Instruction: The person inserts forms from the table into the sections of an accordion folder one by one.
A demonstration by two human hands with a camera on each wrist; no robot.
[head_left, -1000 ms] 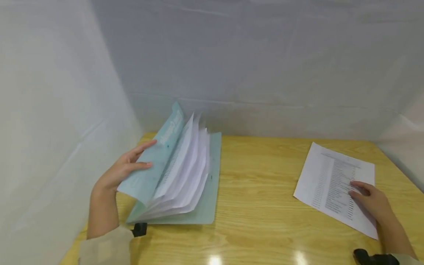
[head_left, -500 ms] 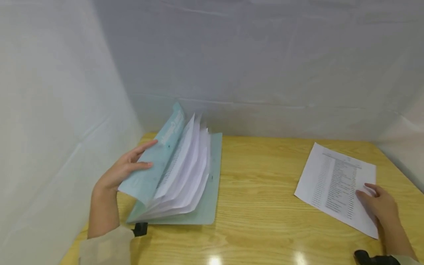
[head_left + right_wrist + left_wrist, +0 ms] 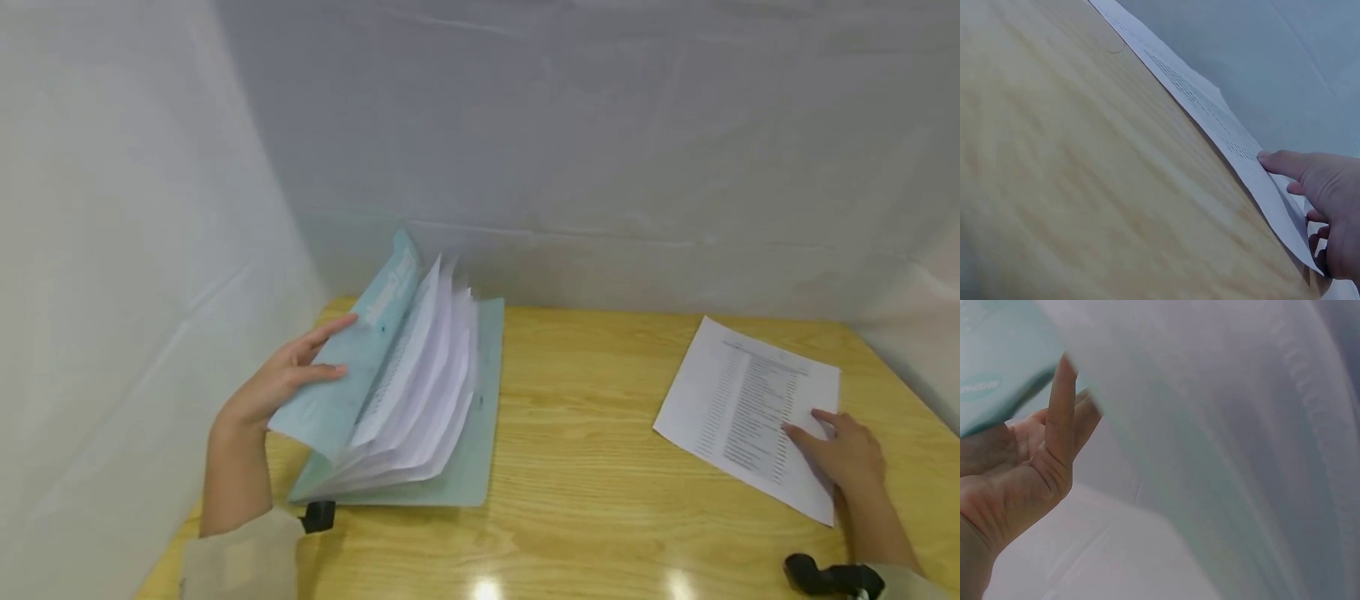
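A light teal folder (image 3: 450, 433) lies open at the table's left, its front cover (image 3: 352, 358) raised with several white sheets fanned under it. My left hand (image 3: 288, 379) holds that cover up, fingers straight along its outer face and thumb across it; in the left wrist view the hand (image 3: 1035, 462) shows with the teal cover (image 3: 997, 369) above it. At the right a printed sheet (image 3: 750, 412) lies flat on the wood. My right hand (image 3: 840, 450) rests on its near right part with fingers spread; the right wrist view shows a fingertip (image 3: 1272, 159) pressing the sheet (image 3: 1210, 112).
The wooden table (image 3: 585, 467) is walled by white fabric (image 3: 525, 150) at the back and both sides. Small black wrist devices sit near my left sleeve (image 3: 318, 517) and right sleeve (image 3: 828, 577). Bare wood lies between folder and sheet.
The right hand has slid the printed sheet slightly left and turned it a little. The left hand and folder cover stay as they were.
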